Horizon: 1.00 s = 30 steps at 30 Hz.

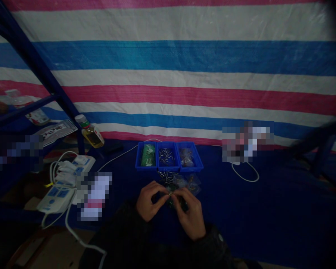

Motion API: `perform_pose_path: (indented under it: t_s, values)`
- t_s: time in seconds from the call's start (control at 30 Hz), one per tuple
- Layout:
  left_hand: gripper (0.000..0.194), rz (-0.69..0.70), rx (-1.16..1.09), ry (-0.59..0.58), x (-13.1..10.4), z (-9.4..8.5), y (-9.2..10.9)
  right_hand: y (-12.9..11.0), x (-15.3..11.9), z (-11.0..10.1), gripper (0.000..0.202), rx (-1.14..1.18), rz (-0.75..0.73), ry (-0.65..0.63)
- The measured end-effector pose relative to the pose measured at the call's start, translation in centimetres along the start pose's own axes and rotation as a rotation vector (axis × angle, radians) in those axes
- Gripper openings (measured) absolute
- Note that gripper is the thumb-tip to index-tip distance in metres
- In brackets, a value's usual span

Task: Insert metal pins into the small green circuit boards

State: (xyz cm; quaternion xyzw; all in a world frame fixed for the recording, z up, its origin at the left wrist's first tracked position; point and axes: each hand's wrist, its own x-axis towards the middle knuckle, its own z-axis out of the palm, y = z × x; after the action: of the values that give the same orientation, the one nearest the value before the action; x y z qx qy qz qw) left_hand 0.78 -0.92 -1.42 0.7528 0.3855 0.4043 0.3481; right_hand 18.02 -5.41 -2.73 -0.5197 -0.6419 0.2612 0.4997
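My left hand (150, 201) and my right hand (190, 212) meet over the dark blue table, thumbs and forefingers pinched together. Between the fingertips is something tiny that I cannot make out. Right behind the hands lie loose thin metal pins (165, 176) and small clear plastic bags (193, 183). Dark green pieces show partly below the fingers, largely hidden. Farther back stands a blue tray (157, 169) with three compartments: green pieces (148, 155) on the left, metal pins (167, 155) in the middle, clear bags (186, 157) on the right.
Power strips (53, 201) with white plugs and cables lie at the left. A bottle of yellowish liquid (93, 135) stands by a blue metal post (65, 102). A striped tarp (170, 56) hangs behind the table (254, 216). A white cable loop (245, 181) lies at the right.
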Motion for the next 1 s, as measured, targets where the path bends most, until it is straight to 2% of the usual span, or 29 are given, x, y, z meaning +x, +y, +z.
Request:
perform_pose_path:
  t_s: [0.2, 0.3, 0.4, 0.5, 0.63, 0.73, 0.87, 1.0]
  values:
    - [0.012, -0.020, 0.006, -0.005, -0.1, 0.0, -0.3, 0.8, -0.1, 0.4, 0.014, 0.036, 0.004, 0.055]
    - [0.006, -0.085, 0.001, 0.065, -0.4, 0.3, -0.6, 1.2, -0.3, 0.5, 0.015, 0.067, 0.039, 0.094]
    - [0.012, -0.119, -0.028, 0.112, -0.7, 0.5, -0.9, 1.2, -0.5, 0.4, 0.009, 0.046, 0.012, 0.076]
    - [0.010, -0.080, -0.041, 0.081, -0.7, 0.3, -0.8, 1.2, -0.5, 0.2, 0.017, 0.032, -0.010, 0.036]
    - [0.027, 0.012, -0.075, 0.026, -0.4, -0.4, -0.8, 1.1, -0.3, 0.0, 0.029, 0.033, -0.009, 0.021]
    - [0.033, 0.070, -0.102, 0.019, -0.2, -0.7, -0.9, 1.1, -0.3, 0.0, 0.027, 0.024, -0.008, 0.035]
    - [0.028, 0.097, -0.065, 0.023, 0.0, -0.4, -1.0, 1.1, -0.2, 0.1, 0.017, 0.027, -0.020, 0.079]
    - [0.015, 0.097, 0.008, 0.049, 0.1, -0.2, -0.8, 0.9, 0.1, 0.1, 0.013, 0.007, -0.071, 0.088]
